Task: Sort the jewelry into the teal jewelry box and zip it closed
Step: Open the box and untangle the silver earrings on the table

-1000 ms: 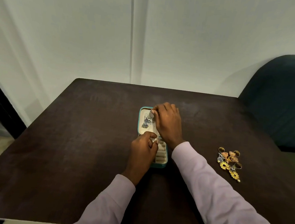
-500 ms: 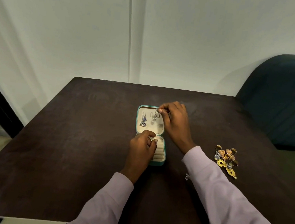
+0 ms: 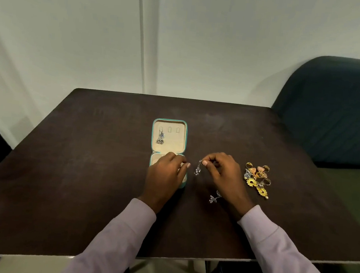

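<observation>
Dark table (image 3: 84, 171) | right hand (image 3: 226, 173) pinches silver earring (image 3: 197, 170) (dangling)

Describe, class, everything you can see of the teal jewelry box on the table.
The teal jewelry box lies open and flat on the dark table, lid half farther away. Its lining looks like cream fabric. The lid panel has three small slots; a silver earring hangs from the left one. The left hand rests over the nearer half, hiding most of it.
</observation>
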Available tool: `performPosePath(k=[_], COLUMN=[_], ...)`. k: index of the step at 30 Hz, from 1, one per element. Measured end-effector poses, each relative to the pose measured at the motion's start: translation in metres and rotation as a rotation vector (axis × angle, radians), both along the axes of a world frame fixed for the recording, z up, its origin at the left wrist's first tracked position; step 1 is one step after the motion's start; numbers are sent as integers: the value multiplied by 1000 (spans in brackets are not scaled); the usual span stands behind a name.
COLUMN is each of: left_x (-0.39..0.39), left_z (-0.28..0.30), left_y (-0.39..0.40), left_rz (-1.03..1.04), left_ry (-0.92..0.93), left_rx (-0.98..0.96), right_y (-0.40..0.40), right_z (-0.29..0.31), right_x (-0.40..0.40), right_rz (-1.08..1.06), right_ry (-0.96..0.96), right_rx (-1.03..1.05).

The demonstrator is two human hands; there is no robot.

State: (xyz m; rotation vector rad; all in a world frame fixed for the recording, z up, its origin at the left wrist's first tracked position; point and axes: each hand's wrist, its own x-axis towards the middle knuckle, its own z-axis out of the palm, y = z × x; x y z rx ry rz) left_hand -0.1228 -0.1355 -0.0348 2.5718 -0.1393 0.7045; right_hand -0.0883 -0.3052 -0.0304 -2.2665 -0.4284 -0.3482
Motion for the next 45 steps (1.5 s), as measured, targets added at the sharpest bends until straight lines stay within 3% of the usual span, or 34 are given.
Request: performPosePath(k=[10,14,23,34,45], left_x=[-6,-8,-8,-14,-14], left_z=[7,11,9,-4,-11], left_y=[-19,-26,-32,-44,-45], left_rz=[-178,-196,-211,-227,-247], left_ry=[2,85,128,120,167], left_rx=[31,7,67,355,309], right_y=[-9,-16,-35,-47,-45], right_z=[11,15,4,-17,-22], right_x=[-23,-27,-20,-15,-12], right_rz=[154,179,77,37,11], right_ry=[305,352,332,122,60], right_rx=[518,587,419,-200,-407])
